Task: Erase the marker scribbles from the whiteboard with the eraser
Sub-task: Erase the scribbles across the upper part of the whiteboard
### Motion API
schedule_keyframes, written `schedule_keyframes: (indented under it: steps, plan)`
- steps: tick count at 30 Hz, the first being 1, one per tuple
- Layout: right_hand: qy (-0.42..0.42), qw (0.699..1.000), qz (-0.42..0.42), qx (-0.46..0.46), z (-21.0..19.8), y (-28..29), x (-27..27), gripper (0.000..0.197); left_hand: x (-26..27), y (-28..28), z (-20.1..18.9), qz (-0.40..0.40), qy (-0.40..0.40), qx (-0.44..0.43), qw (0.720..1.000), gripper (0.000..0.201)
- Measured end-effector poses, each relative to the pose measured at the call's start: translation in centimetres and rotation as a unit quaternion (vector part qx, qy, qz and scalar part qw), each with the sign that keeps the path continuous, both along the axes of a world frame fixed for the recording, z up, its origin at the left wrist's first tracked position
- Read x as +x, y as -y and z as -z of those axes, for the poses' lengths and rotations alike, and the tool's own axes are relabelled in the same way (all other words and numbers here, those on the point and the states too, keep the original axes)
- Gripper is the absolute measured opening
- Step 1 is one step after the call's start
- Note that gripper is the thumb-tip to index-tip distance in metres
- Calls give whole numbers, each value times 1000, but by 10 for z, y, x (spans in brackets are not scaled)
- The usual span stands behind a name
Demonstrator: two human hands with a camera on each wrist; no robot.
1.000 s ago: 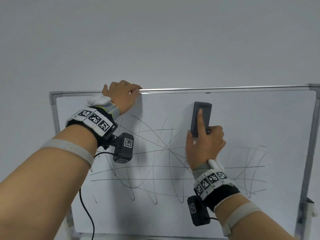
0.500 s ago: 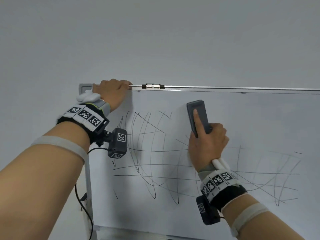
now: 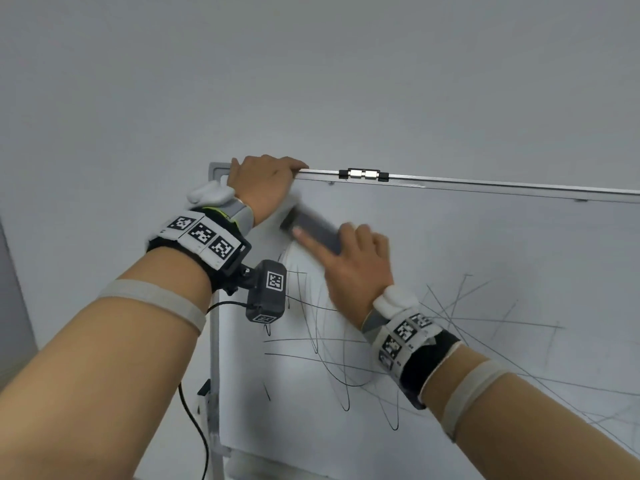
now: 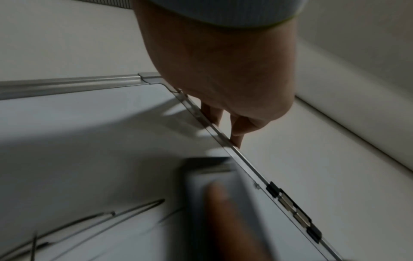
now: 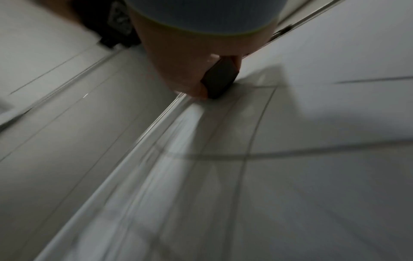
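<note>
On glossy whiteboard (image 3: 485, 244), right hand (image 3: 356, 268) fingers gripping slab eraser (image 3: 313, 230), left hand (image 3: 263, 183) clasping metal frame (image 3: 485, 184)

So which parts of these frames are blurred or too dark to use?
Head view: sharp overall, only the eraser and right hand are motion-smeared. Left wrist view: dim, left hand on the whiteboard frame clear, eraser blurred. Right wrist view: dark and streaked throughout, scribbles smeared.
</note>
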State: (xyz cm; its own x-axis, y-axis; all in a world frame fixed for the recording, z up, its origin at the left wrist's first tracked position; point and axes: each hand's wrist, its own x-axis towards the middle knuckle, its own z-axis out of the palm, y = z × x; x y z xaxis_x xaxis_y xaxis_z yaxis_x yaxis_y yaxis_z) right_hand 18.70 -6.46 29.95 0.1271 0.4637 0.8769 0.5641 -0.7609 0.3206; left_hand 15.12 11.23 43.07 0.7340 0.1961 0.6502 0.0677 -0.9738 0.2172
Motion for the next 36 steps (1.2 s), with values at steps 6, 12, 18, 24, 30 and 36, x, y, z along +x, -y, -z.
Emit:
schedule_keyframes:
  steps: [6, 12, 18, 24, 30, 36]
  plan:
    - [-22, 1000, 5, -2, 8, -10, -6, 94, -7, -6, 3, 29, 5, -43, 999, 68]
    - [-42, 983, -15, -180, 58, 3, -18, 86, -14, -8, 4, 44, 1, -64, 997, 55]
    - [-25, 1000, 12, -7, -12, -19, -16, 93, -21, -11, 9, 77, 15, -46, 996, 57]
    - [-64, 970, -76, -221, 74, -40, -34, 60, -27, -11, 13, 106, 11, -62, 992, 72]
    - [-81, 960, -93, -252, 73, -34, -38, 68, -34, -11, 18, 122, 30, -50, 991, 76]
    - [-78, 982, -144, -95, 49, -49, -40, 50, -36, -13, 26, 112, 50, -24, 992, 71]
